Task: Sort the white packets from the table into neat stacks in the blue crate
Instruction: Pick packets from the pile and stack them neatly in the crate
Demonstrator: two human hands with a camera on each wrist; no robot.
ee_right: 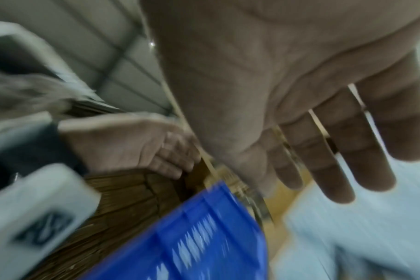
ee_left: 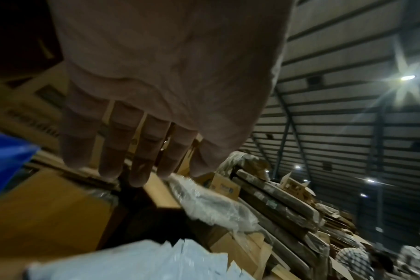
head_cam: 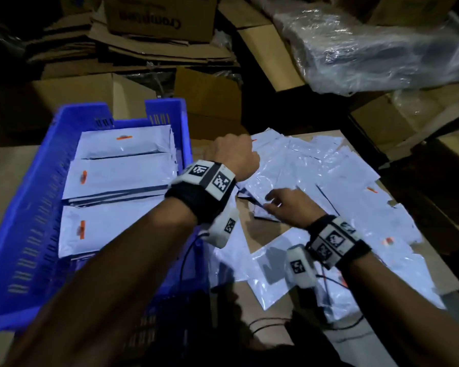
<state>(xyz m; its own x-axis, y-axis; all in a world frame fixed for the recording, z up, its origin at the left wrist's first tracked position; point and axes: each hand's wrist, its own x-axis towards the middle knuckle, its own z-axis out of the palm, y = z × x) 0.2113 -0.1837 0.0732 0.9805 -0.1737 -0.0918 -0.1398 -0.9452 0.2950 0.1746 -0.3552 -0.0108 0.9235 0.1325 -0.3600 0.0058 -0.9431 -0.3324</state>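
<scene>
Crate (head_cam: 37, 197): three packet stacks (head_cam: 117, 178) lying inside. Loose packets (head_cam: 316, 181) lying right of crate. Left hand (head_cam: 232, 154), right hand (head_cam: 289, 205): both reaching over them, fingers released, holding nothing. Step: fetching. Next: pinching one packet clear.

My left hand (head_cam: 232, 154) is lifted just beside the right wall of the blue crate (head_cam: 24, 197), back of the hand up, fingers (ee_left: 137, 151) straight and together, holding nothing. My right hand (head_cam: 289, 207) is lower, further right from the crate, palm down, fingers (ee_right: 336, 151) straight and slightly apart.
</scene>
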